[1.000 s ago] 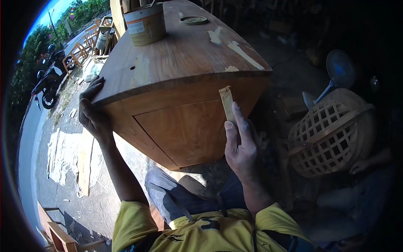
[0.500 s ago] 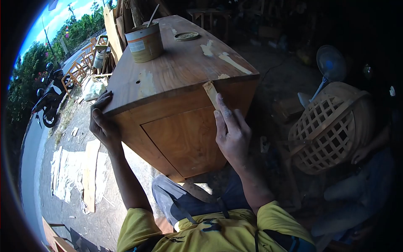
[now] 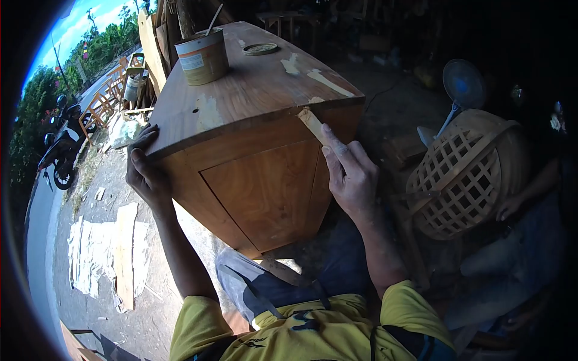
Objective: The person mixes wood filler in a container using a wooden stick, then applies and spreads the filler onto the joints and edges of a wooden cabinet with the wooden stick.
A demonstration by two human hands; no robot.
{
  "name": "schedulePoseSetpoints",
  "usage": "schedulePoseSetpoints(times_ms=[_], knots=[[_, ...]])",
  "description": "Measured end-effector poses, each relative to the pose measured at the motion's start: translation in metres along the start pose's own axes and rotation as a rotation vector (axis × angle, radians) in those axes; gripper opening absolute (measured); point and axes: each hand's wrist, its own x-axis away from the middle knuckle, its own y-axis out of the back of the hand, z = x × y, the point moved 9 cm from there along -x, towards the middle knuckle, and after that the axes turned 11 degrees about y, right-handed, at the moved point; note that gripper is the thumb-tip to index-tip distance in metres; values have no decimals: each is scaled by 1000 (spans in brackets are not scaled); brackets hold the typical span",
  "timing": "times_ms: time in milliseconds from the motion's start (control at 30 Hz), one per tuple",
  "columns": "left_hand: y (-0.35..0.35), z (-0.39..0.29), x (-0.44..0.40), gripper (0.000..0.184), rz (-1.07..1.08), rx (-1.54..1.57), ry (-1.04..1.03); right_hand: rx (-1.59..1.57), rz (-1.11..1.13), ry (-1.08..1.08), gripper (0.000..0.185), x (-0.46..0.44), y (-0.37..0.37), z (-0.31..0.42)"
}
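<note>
A wooden cabinet [image 3: 259,186] stands before me, its top bearing pale filler patches [image 3: 330,83]. At its near left corner, my left hand [image 3: 147,174] is closed around the edge, fingers over the top. My right hand [image 3: 354,180] pinches a flat wooden putty stick [image 3: 313,126], index finger stretched along it. The stick's tip, smeared with filler, touches the top's front edge right of the middle. Farther back on the top sits an open can [image 3: 203,60] with a thin stick [image 3: 214,19] poking out. Its round lid [image 3: 260,49] lies beside it.
Right of the cabinet are a slatted wooden piece [image 3: 457,186] and a fan [image 3: 462,84], with another person's hand [image 3: 510,207] close by. On the sunlit left lie white sheets [image 3: 90,253] and a board [image 3: 124,259]; a motorcycle [image 3: 65,144] and chair frames [image 3: 108,99] stand beyond.
My right hand and the putty stick have shifted rightward along the cabinet's front edge. My left hand keeps its hold on the corner. The whole view has shifted slightly.
</note>
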Motion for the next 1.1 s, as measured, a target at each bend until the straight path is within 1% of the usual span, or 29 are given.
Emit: schedulePoseSetpoints(times_ms=[67, 100, 167, 200, 267, 333, 400, 433, 467, 533, 600, 667, 700, 800, 867, 900, 967, 1000, 1067, 1100], knots=[[0, 0, -1, 69, -6, 4, -1, 9, -18, 73, 47, -9, 1, 12], [0, 0, -1, 68, -4, 2, -5, 11, -16, 76, 47, -10, -3, 6], [0, 1, -1, 68, 3, 4, -8, 65, -8, 113, 53, -8, -9, -5], [-1, 1, -2, 67, 2, 9, -8, 70, -7, 115, 53, -6, -5, -6], [1, 0, 0, 67, -1, 12, -3, 126, 45, 14, 53, 1, 5, -6], [-1, -3, 0, 66, 5, 14, -10, 87, 32, 15, 53, -5, 7, 6], [-1, -1, 0, 66, 6, 14, -6, 65, 31, 104, 53, -15, 3, 20], [-1, -1, -1, 66, 8, 13, -4, 48, 49, 51, 44, -17, 1, 15], [-1, -2, -1, 66, 3, 20, -6, 53, 47, 58, 44, -18, 8, 15], [0, -5, 0, 61, -7, 23, -24, 40, 172, -39, 43, -18, 24, 3], [0, -4, 0, 60, -10, 39, -14, -135, 208, -138, 39, -33, 41, -10], [-1, -2, 0, 60, -5, 53, -1, -175, 336, -103, 37, -54, 43, -16], [-1, -2, 0, 59, -4, 54, -8, -174, 340, -103, 37, -68, 44, -17], [0, -2, -1, 59, 4, 51, -20, -126, 574, 91, 29, -103, 29, -13], [-1, -3, -1, 58, 4, 52, -23, -73, 678, 137, 29, -120, 34, -13], [-1, -2, -1, 58, 5, 55, -20, -73, 680, 138, 29, -126, 42, -8], [0, -1, -1, 58, -5, 62, -13, 127, 771, 33, 29, -133, 52, -14], [0, -1, 0, 58, -3, 62, -10, 131, 773, 41, 29, -134, 49, -22], [0, -1, -1, 58, -4, 63, -13, -216, 700, 74, 29, -140, 38, -29], [0, -2, -1, 58, -1, 63, -13, -214, 699, 78, 29, -148, 34, -33]])
